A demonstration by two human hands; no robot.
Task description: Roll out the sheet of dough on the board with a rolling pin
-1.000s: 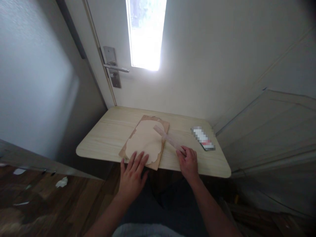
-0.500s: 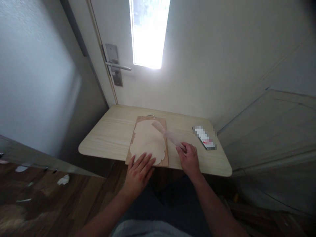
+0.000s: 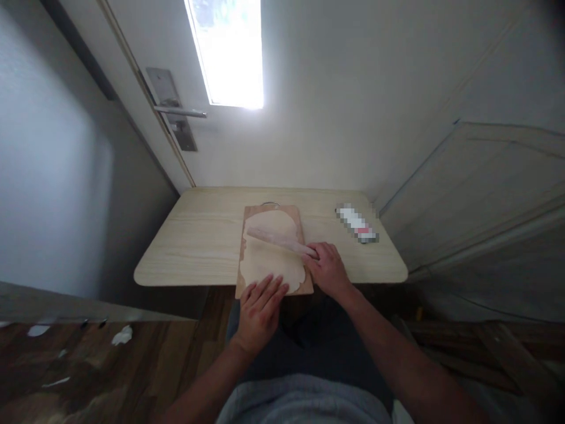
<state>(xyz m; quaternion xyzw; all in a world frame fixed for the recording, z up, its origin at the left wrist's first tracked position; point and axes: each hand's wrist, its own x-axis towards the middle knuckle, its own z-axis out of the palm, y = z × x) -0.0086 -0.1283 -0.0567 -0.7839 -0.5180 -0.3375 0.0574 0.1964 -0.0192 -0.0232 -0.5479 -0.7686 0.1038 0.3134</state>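
On a pale wood-grain worktop (image 3: 189, 241), atop a rectangular brown board (image 3: 306, 287), a cream sheet (image 3: 269, 263) is touched by the outstretched left hand (image 3: 262, 311); over the board, a long pale blade-shaped tool (image 3: 279, 239) is clamped in the right hand (image 3: 329, 268).

Dim rm, blown-out glare from door window (image 3: 236, 56), soft blur, dk corners, pixelated patch (image 3: 357, 224) R.
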